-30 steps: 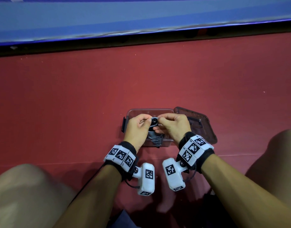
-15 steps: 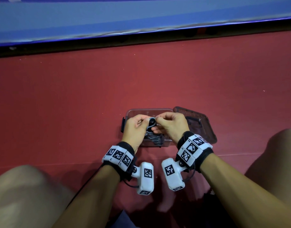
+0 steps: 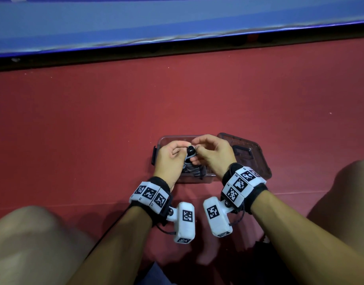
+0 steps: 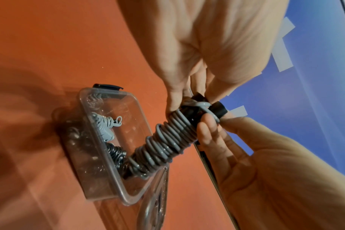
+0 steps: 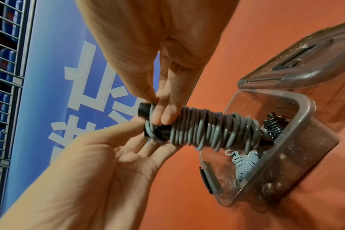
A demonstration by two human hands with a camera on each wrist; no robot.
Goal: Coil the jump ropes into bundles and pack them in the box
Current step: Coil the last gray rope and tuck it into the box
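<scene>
- Red floor [image 3: 94, 124] fills my head view, with a blue banner [image 3: 136, 23] along its far edge, past a dark gap.
- On the left, my left hand [image 3: 169, 161] is curled over the box, thumb and fingertips pinching the top end of the bundle [image 3: 190, 159]. In the left wrist view its fingers [image 4: 174, 99] close on the black handles just above the grey coils.
- At the centre, the bundle [image 4: 163, 143] is a grey rope wound tightly round two black handles. It is tilted, upper end between my hands, lower end dipping into the box.
- I see one loop of rope crossing the handle ends [image 5: 148, 127] at the top.
- Below it, the clear box [image 3: 197, 179] sits on the floor between my knees. A pale grey coil [image 5: 244, 163] and a darker one [image 5: 275, 123] lie inside it.
- To the right, my right hand [image 3: 213, 155] grips the same upper end, fingers [image 5: 165, 112] curled over the coils and thumb near the handle tip.
- Farthest right, the lid [image 3: 249, 155] lies flat on the floor, touching the box's right side.
</scene>
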